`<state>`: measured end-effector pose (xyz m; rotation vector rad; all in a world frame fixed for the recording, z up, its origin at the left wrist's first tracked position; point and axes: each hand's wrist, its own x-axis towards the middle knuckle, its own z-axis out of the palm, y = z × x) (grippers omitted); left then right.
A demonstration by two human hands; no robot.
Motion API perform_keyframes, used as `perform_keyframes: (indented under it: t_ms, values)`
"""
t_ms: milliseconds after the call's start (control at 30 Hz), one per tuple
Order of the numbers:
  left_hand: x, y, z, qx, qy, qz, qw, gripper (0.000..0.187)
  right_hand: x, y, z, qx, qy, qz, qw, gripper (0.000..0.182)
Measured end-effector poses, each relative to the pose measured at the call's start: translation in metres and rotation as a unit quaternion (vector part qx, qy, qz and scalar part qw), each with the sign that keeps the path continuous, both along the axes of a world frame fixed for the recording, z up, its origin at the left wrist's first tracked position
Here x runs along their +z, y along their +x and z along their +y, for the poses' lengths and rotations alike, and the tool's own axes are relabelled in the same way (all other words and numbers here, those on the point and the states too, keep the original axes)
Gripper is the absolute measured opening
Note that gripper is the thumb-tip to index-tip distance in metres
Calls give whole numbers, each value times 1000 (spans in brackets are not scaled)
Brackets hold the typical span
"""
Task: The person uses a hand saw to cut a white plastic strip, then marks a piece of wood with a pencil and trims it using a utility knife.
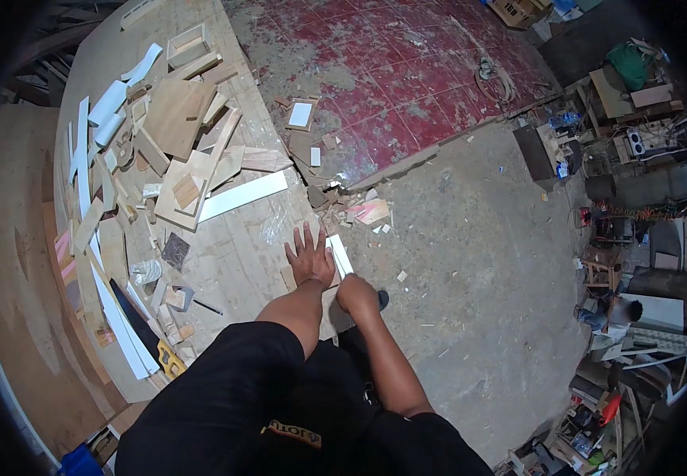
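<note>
Black shirt [224, 397], six o'clock. Left hand [310, 259] splayed flat at a white strip's [342, 255] nine o'clock; right hand [357, 295] curled at five, hold unclear. Seemingly bracing; next needs steadiness.

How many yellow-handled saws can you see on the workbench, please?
1: the saw lies on the workbench to the left of the person's left hand; others may be hidden under the wood pieces.

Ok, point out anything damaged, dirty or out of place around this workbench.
The dark red tiled floor is smeared with grey dirt and its edge looks jagged, perhaps chipped. Pale scraps litter the grey concrete floor beside it. On the pale wooden workbench, light brown wood offcuts lie heaped at odd angles rather than stacked.
</note>
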<state>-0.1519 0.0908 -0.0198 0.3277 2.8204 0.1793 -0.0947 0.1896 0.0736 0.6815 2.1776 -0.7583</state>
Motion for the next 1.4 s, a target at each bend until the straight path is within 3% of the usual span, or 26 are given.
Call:
perform_keyframes:
  t_ms: [133,467,700,967,1233,1400]
  values:
    - [0,-4,2,2,3,-9,1000,58,19,20,-2,-42,27,-5,999,30]
    - [-4,-5,0,2,6,-19,1000,58,-28,-29,-8,-35,21,27,999,34]
    - [8,-3,3,4,4,-20,1000,61,16,36,-11,-23,31,8,999,35]
    - [1,0,2,3,3,1,1000,58,-20,-28,-1,-34,9,4,999,33]
    - [-1,-2,2,2,-7,6,1000,57,26,33,-7,-48,46,15,998,31]
    - [-2,-1,2,4,-1,11,1000,57,17,-12,1,13,13,-2,1000,32]
